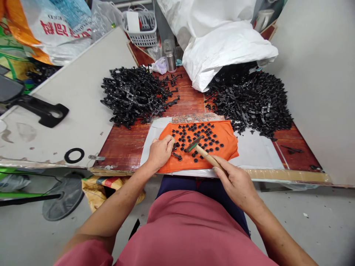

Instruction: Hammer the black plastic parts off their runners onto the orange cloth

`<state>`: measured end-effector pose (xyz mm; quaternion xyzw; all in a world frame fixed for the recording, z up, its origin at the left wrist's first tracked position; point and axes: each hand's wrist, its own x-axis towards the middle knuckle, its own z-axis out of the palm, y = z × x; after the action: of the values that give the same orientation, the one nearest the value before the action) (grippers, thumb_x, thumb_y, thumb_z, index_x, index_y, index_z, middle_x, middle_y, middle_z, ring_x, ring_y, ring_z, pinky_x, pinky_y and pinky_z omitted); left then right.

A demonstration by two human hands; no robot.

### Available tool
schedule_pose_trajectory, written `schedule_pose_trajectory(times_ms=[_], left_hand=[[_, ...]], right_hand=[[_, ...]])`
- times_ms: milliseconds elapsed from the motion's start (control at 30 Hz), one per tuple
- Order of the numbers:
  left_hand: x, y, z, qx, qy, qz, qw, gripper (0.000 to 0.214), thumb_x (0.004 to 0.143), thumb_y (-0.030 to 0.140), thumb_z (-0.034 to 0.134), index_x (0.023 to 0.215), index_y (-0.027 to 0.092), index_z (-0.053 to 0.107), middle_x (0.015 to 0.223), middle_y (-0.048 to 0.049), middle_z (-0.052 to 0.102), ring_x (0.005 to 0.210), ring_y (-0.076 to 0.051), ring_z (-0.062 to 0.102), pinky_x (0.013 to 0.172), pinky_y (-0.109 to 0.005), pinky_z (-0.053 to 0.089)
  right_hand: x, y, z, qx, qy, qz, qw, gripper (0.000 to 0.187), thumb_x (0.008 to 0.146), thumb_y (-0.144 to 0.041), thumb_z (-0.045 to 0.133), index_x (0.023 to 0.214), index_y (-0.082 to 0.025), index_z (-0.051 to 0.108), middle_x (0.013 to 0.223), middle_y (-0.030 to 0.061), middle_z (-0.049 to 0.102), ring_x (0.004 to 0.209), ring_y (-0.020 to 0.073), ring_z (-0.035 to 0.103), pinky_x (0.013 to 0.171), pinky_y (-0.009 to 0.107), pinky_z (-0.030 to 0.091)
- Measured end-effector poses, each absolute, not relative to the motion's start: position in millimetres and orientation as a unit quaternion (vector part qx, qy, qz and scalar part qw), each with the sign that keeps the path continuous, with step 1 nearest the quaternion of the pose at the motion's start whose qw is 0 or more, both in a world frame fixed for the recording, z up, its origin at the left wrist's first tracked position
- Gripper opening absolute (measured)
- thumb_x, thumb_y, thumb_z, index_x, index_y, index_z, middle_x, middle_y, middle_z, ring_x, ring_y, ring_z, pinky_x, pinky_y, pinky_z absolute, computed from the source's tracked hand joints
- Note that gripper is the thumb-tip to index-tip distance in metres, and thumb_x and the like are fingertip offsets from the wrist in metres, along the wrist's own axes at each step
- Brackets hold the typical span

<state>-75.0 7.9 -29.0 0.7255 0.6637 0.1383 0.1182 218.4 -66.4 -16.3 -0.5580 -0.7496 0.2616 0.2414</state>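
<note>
My right hand (235, 181) is wrapped round the pale wooden handle of a small hammer (207, 156). Its dark head, with some green on it, is over an orange cloth (222, 130). Many small round black plastic pieces (211, 150) lie scattered over this cloth. My left hand (161, 152) rests at the cloth's left side, fingers closed in a pinch; what they hold is hidden. Just right of its fingertips lies a short black strip-like part (176, 156).
A heap of black plastic parts (133, 96) stands at back left on the red-brown table (122, 146). Another heap (257, 99) spreads at right, partly under a white sack (227, 48). Behind are a metal flask (171, 61) and a grey basket (142, 37). Pale panels flank both sides.
</note>
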Motion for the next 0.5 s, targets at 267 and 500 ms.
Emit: schedule_pose_trajectory(times_ms=[267, 500], left_hand=[[-76, 11, -27, 0.716, 0.684, 0.108, 0.095, 0.033, 0.106, 0.034, 0.035, 0.104, 0.025, 0.067, 0.082, -0.0039, 0.074, 0.078, -0.024, 0.068, 0.082, -0.034, 0.043], [-75, 13, -27, 0.715, 0.684, 0.104, 0.097, 0.033, 0.106, 0.032, 0.035, 0.101, 0.025, 0.067, 0.083, -0.0036, 0.074, 0.077, -0.023, 0.067, 0.078, -0.033, 0.043]], right_hand=[[188, -41, 19, -0.512, -0.824, 0.111, 0.215, 0.051, 0.108, -0.031, 0.041, 0.158, -0.031, 0.046, 0.112, 0.0073, 0.077, 0.089, 0.0204, 0.073, 0.080, 0.030, 0.057], [173, -27, 13, -0.520, -0.849, 0.010, 0.086, 0.055, 0.104, -0.024, 0.044, 0.158, -0.033, 0.047, 0.090, 0.0057, 0.073, 0.061, 0.0159, 0.063, 0.052, 0.026, 0.039]])
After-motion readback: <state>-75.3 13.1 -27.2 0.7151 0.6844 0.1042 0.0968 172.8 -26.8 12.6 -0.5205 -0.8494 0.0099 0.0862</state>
